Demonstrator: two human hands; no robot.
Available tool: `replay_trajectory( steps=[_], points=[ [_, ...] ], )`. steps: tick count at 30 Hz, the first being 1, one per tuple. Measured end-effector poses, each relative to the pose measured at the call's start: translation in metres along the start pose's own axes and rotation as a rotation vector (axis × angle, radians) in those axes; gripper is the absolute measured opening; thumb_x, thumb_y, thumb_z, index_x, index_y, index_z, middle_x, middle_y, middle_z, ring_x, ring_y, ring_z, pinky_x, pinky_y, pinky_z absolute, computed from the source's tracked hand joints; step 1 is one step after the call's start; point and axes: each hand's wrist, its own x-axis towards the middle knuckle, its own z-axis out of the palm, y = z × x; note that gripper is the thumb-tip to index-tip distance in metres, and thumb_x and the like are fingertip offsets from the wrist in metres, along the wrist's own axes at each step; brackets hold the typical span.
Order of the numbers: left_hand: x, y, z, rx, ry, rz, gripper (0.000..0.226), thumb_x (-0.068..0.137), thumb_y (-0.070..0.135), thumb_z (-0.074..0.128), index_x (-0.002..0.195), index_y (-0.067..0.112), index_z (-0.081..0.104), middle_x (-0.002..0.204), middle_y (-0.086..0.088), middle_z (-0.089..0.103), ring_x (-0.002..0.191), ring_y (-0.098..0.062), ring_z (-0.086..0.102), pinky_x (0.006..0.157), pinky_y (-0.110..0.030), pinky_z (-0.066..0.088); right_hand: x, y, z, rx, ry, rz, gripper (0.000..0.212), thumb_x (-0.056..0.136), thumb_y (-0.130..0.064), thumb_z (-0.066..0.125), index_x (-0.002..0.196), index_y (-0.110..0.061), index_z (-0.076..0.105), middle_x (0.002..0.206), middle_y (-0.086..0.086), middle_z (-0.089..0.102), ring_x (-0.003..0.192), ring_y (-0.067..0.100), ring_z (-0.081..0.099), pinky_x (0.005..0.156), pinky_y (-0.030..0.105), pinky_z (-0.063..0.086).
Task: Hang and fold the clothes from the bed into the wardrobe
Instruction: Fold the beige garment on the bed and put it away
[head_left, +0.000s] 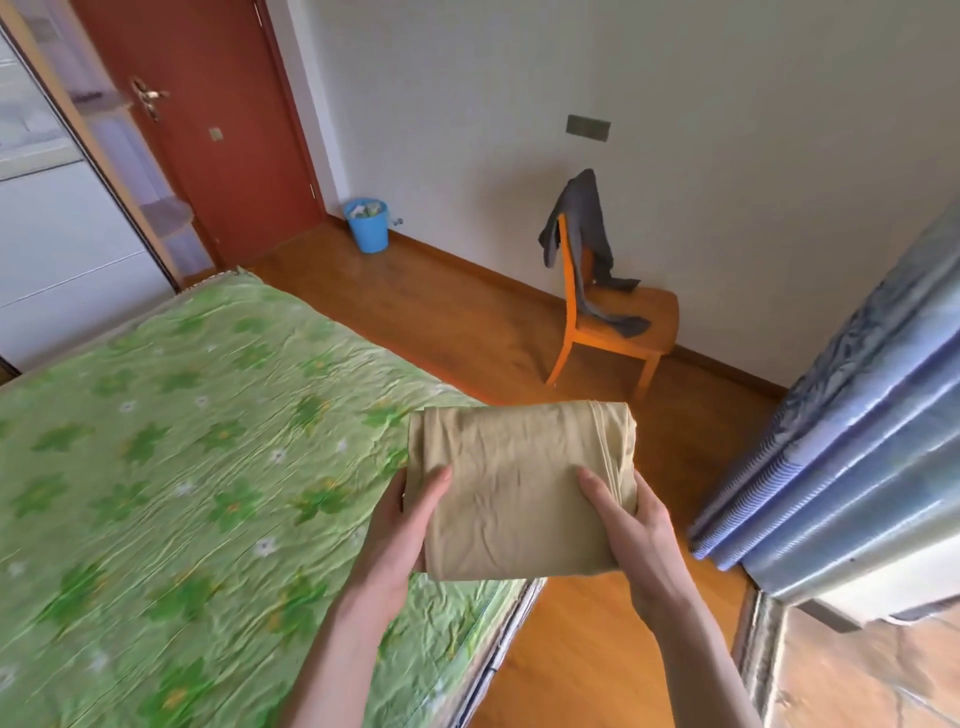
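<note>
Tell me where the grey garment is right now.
In the head view, the grey garment hangs over the back of the orange wooden chair against the white wall, upper right of centre, right of the blue bin.

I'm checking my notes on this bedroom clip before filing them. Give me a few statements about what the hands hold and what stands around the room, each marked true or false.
1. Both the left hand and the right hand hold the folded tan cloth. True.
2. A grey garment hangs over the orange chair. True.
3. The bucket by the door is red. False: it is blue.
4. The bed sheet is plain white. False: it is green with a flower print.
5. The tan cloth lies flat on the bed. False: it is held up in both hands.
</note>
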Motion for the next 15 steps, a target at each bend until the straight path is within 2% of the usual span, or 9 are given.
replay_trajectory(
  steps=[3,6,8,10,12,15],
  points=[
    [0.014,0.006,0.047,-0.009,0.047,0.05,0.05,0.087,0.057,0.075,0.13,0.042,0.052,0.124,0.018,0.063,0.106,0.001,0.059,0.081,-0.03,0.049,0.023,-0.011,-0.034,0.002,0.046,-0.032,0.033,0.089,-0.045,0.076,0.117,-0.029,0.069,0.103,-0.012,0.078,0.094,0.007,0.074,0.085,0.035,0.059],
    [0.028,0.015,0.09,0.001,0.033,0.084,0.041,0.091,0.052,0.074,0.124,0.041,0.052,0.11,0.028,0.058,0.099,0.008,0.055,0.086,-0.029,0.045,0.043,-0.024,-0.064,0.008,0.102,-0.073,0.03,0.089,-0.041,0.077,0.113,-0.024,0.069,0.1,-0.013,0.078,0.09,0.006,0.074,0.08,0.031,0.057],
    [0.04,0.021,0.114,0.022,0.02,0.09,0.028,0.093,0.048,0.073,0.111,0.041,0.053,0.105,0.028,0.056,0.094,0.009,0.054,0.08,-0.027,0.046,0.058,-0.03,-0.081,0.011,0.146,-0.098,0.033,0.088,-0.043,0.078,0.114,-0.024,0.069,0.101,-0.012,0.077,0.092,0.007,0.073,0.082,0.033,0.058],
    [0.055,0.03,0.136,0.035,-0.004,0.08,0.024,0.091,0.051,0.074,0.104,0.043,0.055,0.107,0.026,0.059,0.097,0.005,0.057,0.081,-0.028,0.047,0.077,-0.036,-0.096,0.022,0.186,-0.116,0.04,0.087,-0.046,0.078,0.12,-0.026,0.066,0.104,-0.013,0.077,0.094,0.005,0.073,0.086,0.036,0.059],
    [0.072,0.038,0.158,0.049,0.008,0.079,0.032,0.088,0.057,0.075,0.111,0.042,0.058,0.116,0.021,0.063,0.105,-0.002,0.061,0.089,-0.034,0.049,0.098,-0.041,-0.108,0.033,0.206,-0.127,0.043,0.088,-0.048,0.077,0.124,-0.029,0.064,0.108,-0.013,0.076,0.098,0.005,0.073,0.089,0.038,0.059],
    [0.101,0.053,0.189,0.034,0.039,0.072,0.021,0.091,0.056,0.072,0.101,0.039,0.065,0.107,0.019,0.069,0.098,-0.004,0.064,0.075,-0.031,0.05,0.132,-0.052,-0.121,0.051,0.209,-0.142,0.039,0.089,-0.045,0.077,0.123,-0.03,0.064,0.109,-0.01,0.076,0.101,0.01,0.073,0.091,0.04,0.059]
  ],
)
